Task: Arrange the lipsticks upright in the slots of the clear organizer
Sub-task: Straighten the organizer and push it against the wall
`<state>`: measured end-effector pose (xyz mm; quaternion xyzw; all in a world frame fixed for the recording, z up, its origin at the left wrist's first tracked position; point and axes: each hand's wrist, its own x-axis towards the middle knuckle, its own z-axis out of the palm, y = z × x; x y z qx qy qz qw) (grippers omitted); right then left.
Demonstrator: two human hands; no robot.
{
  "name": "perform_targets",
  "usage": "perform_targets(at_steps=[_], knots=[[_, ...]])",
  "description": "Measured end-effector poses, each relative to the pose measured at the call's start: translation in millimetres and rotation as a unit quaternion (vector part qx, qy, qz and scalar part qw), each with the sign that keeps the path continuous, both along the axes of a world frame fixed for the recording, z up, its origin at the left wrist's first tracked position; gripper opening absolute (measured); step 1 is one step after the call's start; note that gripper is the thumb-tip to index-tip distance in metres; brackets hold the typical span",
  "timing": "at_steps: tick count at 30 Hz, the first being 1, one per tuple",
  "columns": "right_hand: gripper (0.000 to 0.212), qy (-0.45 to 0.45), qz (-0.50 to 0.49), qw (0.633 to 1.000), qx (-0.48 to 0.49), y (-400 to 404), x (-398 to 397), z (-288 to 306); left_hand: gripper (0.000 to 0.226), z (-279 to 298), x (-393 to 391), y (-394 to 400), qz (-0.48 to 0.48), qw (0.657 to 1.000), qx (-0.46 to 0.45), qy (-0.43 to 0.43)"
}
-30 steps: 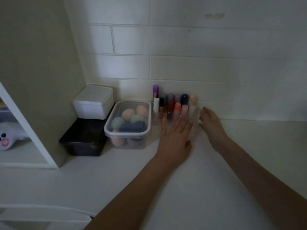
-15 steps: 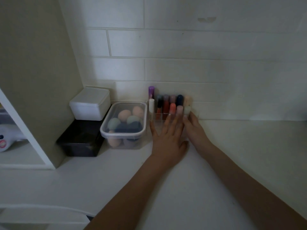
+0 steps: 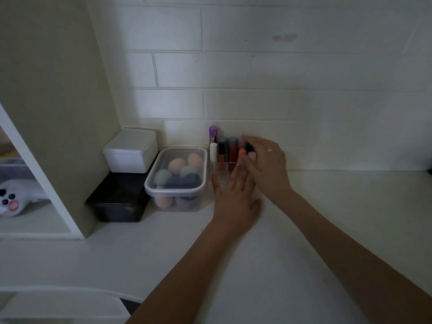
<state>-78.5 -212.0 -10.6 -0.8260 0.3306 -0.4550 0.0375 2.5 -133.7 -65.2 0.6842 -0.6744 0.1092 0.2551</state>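
A clear organizer (image 3: 222,171) stands against the tiled wall with several lipsticks upright in its slots. Among them are a purple-capped one (image 3: 213,133), a white one (image 3: 213,153) and a red one (image 3: 232,151). My left hand (image 3: 236,197) lies flat on the counter in front of the organizer, fingers spread, fingertips at its front wall. My right hand (image 3: 268,164) arches over the organizer's right side, its blurred fingers stretched across the tops of the lipsticks there. The right-hand slots are hidden under it.
Left of the organizer is a clear lidded tub (image 3: 149,183) of makeup sponges. Beyond it a white box (image 3: 131,150) sits on a black box (image 3: 117,199). A cabinet panel (image 3: 53,90) rises at the left, with a plush toy (image 3: 14,199) on its shelf.
My right hand has moved from the counter at the organizer's right side up and left, over the lipstick tops. My left hand has barely shifted.
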Motion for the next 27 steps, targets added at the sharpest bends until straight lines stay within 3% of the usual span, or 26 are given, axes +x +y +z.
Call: perform_targets(at_steps=[4, 8, 16, 27], knots=[[0.038, 0.086, 0.031, 0.995, 0.048, -10.7, 26.2, 31.8, 0.073, 1.8, 1.7, 0.4, -0.001, 1.000, 0.028, 0.000], [0.027, 0.140, 0.034, 0.989, 0.036, -19.7, 39.2, 32.7, 0.073, 1.9, 1.3, 0.3, 0.002, 0.999, 0.035, -0.001], [0.023, 0.134, 0.028, 0.990, 0.040, -21.8, 44.2, 34.3, 0.063, 4.6, 0.2, 3.2, -0.009, 0.999, 0.044, 0.013], [0.024, 0.108, 0.050, 0.991, 0.065, -25.5, 44.6, 31.5, 0.066, 5.7, 0.3, 3.9, -0.008, 0.998, 0.054, 0.011]])
